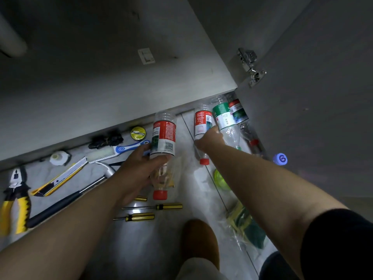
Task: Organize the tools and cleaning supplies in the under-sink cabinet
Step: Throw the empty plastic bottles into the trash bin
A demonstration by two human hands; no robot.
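Observation:
My left hand (139, 168) grips a clear plastic bottle with a red label and red cap (163, 142), lying on the floor below the cabinet's front edge. My right hand (210, 139) holds a second red-labelled bottle (202, 123) a little further right. Beside it a green-labelled bottle (224, 116) and another bottle (238, 111) lean by the open cabinet door (302, 118). Tools lie on the floor at left: pliers (16, 197), a yellow utility knife (60, 178), a hammer (66, 199), screwdrivers (153, 207) and a blue-handled brush (119, 151).
The cabinet floor (101, 77) stretches dark above. A tape roll (138, 132), a black bundle (106, 140) and a white fitting (58, 158) sit by the cabinet edge. Bagged sponges (246, 227) and a green round object (221, 179) lie right; a brown slipper (201, 239) is below.

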